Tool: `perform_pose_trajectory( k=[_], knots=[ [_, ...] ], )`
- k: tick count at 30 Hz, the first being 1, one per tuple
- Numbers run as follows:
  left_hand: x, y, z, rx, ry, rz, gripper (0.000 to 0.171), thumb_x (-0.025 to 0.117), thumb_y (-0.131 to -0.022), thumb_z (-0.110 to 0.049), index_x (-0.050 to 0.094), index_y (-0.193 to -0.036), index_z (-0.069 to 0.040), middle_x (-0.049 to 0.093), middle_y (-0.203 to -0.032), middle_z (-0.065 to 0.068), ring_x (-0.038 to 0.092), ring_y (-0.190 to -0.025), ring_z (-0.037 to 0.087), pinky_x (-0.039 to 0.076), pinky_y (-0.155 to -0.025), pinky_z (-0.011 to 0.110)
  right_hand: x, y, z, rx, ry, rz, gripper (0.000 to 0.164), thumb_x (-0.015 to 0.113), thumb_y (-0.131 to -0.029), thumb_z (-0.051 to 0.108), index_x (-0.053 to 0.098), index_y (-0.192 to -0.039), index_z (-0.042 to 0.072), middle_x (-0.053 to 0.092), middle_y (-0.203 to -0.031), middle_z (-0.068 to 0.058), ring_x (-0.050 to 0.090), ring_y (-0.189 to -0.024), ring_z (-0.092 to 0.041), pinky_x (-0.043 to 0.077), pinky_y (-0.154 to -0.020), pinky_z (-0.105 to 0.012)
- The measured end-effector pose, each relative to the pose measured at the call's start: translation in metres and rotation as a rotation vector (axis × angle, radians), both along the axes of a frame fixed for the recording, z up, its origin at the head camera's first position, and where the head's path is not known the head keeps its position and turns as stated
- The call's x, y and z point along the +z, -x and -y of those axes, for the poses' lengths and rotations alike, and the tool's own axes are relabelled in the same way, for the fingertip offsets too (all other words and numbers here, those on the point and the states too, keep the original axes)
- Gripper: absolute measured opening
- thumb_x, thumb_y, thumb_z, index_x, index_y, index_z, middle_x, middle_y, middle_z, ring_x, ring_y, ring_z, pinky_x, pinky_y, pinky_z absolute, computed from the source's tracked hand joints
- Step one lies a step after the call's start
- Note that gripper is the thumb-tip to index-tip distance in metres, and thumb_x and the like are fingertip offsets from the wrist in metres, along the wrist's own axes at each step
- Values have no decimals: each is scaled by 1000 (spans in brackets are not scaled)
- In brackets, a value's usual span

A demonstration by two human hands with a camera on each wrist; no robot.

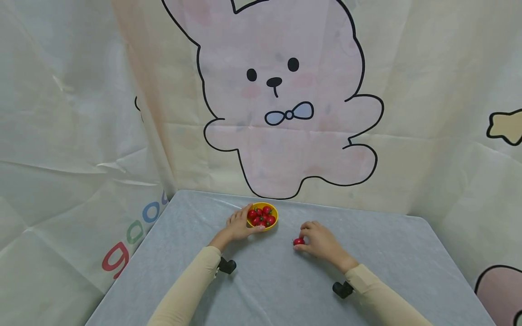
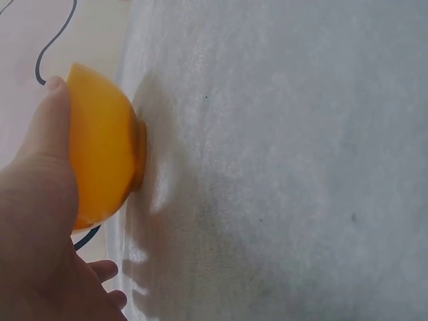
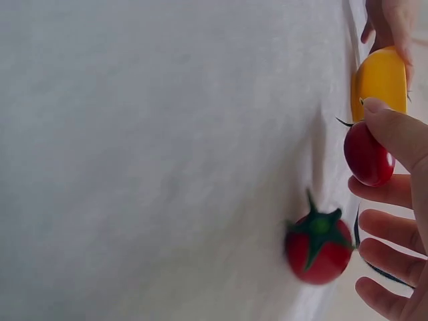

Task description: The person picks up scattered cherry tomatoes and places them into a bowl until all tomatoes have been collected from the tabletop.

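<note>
A yellow bowl [image 1: 275, 222] filled with several red cherry tomatoes [image 1: 261, 216] stands near the back edge of the table. My left hand [image 1: 238, 225] grips it from the left, thumb at the near side of the rim and fingers on the far side. In the left wrist view, the thumb lies against the bowl's wall [image 2: 103, 150]. To the right of the bowl, my right hand [image 1: 322, 240] pinches one cherry tomato [image 3: 369, 155] between thumb and index finger, the other fingers spread. A second tomato [image 3: 317, 247] with a green stem sits beneath these fingers, hidden in the head view.
A grey-white cloth [image 1: 277, 290] covers the table. Behind it hangs a pale curtain [image 1: 428, 113] with a cartoon bear [image 1: 285, 149], close to the bowl. Each wrist bears a small black camera, the left one [image 1: 227, 266] and the right one [image 1: 343, 290].
</note>
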State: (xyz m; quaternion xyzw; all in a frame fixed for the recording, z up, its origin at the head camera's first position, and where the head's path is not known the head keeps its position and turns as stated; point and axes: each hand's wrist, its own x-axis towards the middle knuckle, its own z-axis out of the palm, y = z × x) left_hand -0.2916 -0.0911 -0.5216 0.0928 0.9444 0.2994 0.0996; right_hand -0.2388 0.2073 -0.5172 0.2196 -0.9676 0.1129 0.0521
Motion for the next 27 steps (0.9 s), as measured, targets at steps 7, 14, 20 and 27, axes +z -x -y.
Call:
perform_pose_trajectory(
  k=[7,14,20,27],
  knots=[
    [1,0,0,-9,-9,-11,100,66,-83,-64,16,-158,-19,27,-160,18,19,-148,44,17,-117,66,13,14,21,7,33,-4,31,79,-77,53,74,-82,23,67,-116,-2,57,-110,-21,53,-96,-42],
    [0,-1,0,-1,2,-5,104,67,-81,-67,15,-158,-21,26,-162,17,20,-149,43,18,-118,66,28,27,44,32,123,-40,29,79,-80,48,76,-87,20,67,-119,-4,58,-113,-23,53,-97,-44],
    [1,-1,1,-15,7,-13,104,66,-82,-67,14,-159,-21,25,-162,17,20,-149,43,19,-117,66,35,36,62,67,126,-89,37,78,-80,50,78,-95,16,67,-121,-6,61,-114,-25,53,-98,-45],
    [-2,0,-1,-15,7,-27,104,67,-81,-66,16,-158,-18,28,-161,17,22,-147,42,19,-117,66,37,45,83,74,152,-110,40,78,-80,50,79,-99,14,67,-116,-6,60,-109,-23,55,-94,-42]
  ],
)
